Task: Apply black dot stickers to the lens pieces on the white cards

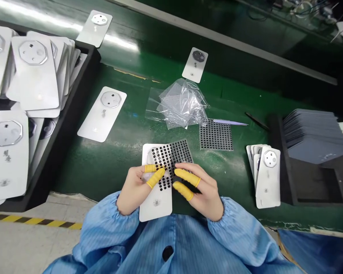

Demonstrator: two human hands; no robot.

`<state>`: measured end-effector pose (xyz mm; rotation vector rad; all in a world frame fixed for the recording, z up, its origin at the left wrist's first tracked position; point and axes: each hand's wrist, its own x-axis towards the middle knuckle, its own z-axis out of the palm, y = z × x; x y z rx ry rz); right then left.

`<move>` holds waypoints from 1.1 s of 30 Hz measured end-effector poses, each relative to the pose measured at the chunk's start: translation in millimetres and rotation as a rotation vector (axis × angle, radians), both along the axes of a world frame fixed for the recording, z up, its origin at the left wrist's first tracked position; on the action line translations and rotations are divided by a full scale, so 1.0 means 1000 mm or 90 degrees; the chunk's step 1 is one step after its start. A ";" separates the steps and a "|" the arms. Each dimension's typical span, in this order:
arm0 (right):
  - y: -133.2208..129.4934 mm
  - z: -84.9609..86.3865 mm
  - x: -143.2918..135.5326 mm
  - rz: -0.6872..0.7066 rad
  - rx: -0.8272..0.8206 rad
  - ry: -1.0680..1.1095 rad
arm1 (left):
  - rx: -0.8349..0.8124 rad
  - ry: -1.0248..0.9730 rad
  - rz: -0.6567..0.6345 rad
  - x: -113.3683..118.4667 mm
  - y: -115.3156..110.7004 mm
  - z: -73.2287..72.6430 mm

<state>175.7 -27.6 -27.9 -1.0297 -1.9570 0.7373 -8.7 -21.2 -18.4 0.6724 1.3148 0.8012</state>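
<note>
A clear sheet of black dots (182,149) lies over a white panel (156,205) in front of me. My left hand (140,184), with yellow finger cots on thumb and index finger, pinches the sheet's left part. My right hand (200,186), also with two yellow cots, has its fingertips at the sheet's right side, fingers apart; whether they grip its edge is hard to make out. The panel's round camera area is partly hidden under the sheet. A second dotted sheet (216,136) lies behind my right hand, with purple tweezers (230,122) across its top edge.
Clear plastic bags (183,102) lie behind the sheets. A black tray (85,80) of white panels stands left. Single panels (103,114) lie about. Stacked panels (268,179) and a black box (282,163) of grey sheets (317,137) are right.
</note>
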 end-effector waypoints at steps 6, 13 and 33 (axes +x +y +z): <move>0.015 -0.006 -0.009 0.088 0.085 -0.068 | 0.008 -0.041 -0.021 -0.005 -0.002 -0.002; 0.007 -0.023 -0.011 0.045 0.084 -0.008 | 0.171 0.065 -0.126 -0.009 -0.005 -0.008; 0.008 -0.026 -0.016 0.010 -0.055 -0.003 | 0.150 0.340 -0.104 -0.048 -0.004 0.002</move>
